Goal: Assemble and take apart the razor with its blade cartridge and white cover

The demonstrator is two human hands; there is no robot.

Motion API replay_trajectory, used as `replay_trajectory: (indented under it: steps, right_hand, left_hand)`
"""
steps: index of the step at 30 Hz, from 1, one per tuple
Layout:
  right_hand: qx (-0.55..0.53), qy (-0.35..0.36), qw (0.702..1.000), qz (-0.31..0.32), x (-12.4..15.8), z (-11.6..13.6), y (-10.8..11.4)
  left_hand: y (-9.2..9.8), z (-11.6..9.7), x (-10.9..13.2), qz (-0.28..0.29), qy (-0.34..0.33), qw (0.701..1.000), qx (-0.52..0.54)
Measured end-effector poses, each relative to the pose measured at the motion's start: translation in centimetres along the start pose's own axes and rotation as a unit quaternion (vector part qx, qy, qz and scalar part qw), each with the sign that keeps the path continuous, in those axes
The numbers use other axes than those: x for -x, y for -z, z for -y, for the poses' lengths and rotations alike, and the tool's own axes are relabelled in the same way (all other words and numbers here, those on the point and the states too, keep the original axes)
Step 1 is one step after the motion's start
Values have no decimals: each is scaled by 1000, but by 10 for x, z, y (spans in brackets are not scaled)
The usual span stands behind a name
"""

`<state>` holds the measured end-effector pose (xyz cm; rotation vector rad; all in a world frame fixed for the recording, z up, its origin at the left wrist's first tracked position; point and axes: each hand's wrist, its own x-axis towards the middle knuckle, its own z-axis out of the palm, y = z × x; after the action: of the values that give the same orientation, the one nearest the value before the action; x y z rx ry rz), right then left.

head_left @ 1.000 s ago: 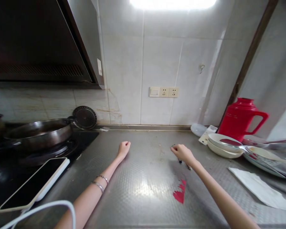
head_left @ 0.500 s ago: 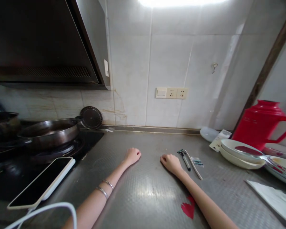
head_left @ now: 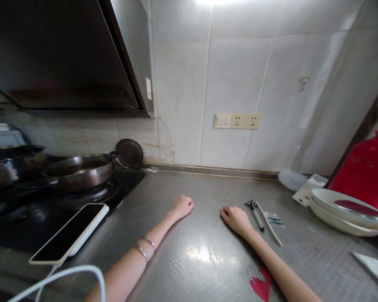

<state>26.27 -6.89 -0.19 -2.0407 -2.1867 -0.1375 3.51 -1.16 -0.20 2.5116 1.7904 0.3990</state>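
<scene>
I'm watching 2 bare hands resting well apart on the metal countertop (head_left: 192, 247). The left hand (head_left: 182, 206) is curling narrow into a fist, and 2 silver bangles (head_left: 141, 251) are circling that forearm. The right hand (head_left: 237, 219) is also curling its fingers in, knuckles up; I can't tell whether either palm is hiding anything. Just to the right of the right hand, a razor (head_left: 255, 216) is lying on the metal, its green head pointing toward the wall. Beside it, a slim white stick (head_left: 269, 224) is slanting the same way, and a clear packet (head_left: 274, 219) with teal strips is lying past that. A torn red scrap (head_left: 261, 285) is showing beside the right forearm. Pale lettering is running across the red flask (head_left: 365, 167), too blurred to read; the white label (head_left: 148, 88) on the range hood (head_left: 130, 54) is also showing too small to read.
</scene>
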Motion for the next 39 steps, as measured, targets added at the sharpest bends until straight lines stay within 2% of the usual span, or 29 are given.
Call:
replay_trajectory:
  steps: [15, 18, 26, 39]
  right_hand:
    - [1, 6, 1000, 4, 0, -2, -2]
    - [3, 8, 1000, 4, -1, -3, -3]
    - [2, 6, 1000, 14, 1, -1, 1]
    - [-5, 9, 1000, 6, 0, -2, -3]
  left_hand:
    - [8, -6, 5, 21, 14, 999, -21]
    - [8, 1, 6, 19, 23, 999, -24]
    - [16, 37, 5, 4, 98, 994, -51]
    - [12, 40, 2, -4, 94, 994, -60]
